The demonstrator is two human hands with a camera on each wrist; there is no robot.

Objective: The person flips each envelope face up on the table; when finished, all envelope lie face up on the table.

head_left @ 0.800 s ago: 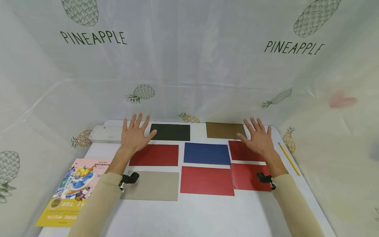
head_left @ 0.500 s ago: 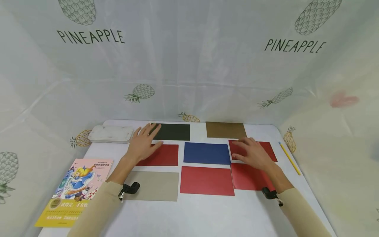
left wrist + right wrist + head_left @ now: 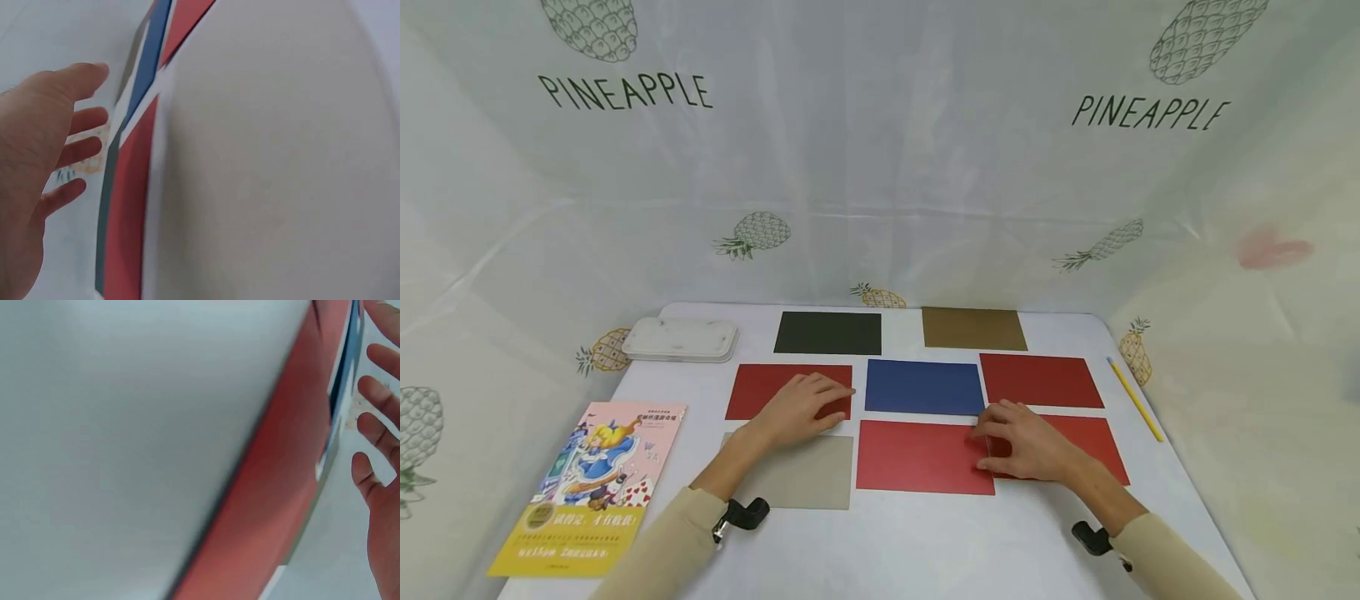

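My left hand (image 3: 797, 408) hovers over the left red sheet (image 3: 752, 390) and the beige sheet (image 3: 805, 479), fingers loosely bent and holding nothing. In the left wrist view the same hand (image 3: 44, 144) has its fingers apart, above the beige sheet's far edge. My right hand (image 3: 1026, 442) is over the border between the front middle red sheet (image 3: 910, 458) and the front right red sheet (image 3: 1090, 437). Its fingers are slightly bent around nothing, and the right wrist view shows that hand (image 3: 384, 456) with spread fingers. Whether the fingertips touch the sheets, I cannot tell.
Around the hands lie a blue sheet (image 3: 923, 387), a back right red sheet (image 3: 1041, 381), a black-green sheet (image 3: 827, 333) and a brown sheet (image 3: 973, 328). A white case (image 3: 681, 339), an illustrated book (image 3: 595, 483) and a yellow pencil (image 3: 1135, 400) lie near the white table's (image 3: 910, 550) sides.
Both hands have come back toward the person and inward from the table's far side. Their outstretched fingers have relaxed into a slight bend. The sheets have stayed in place.
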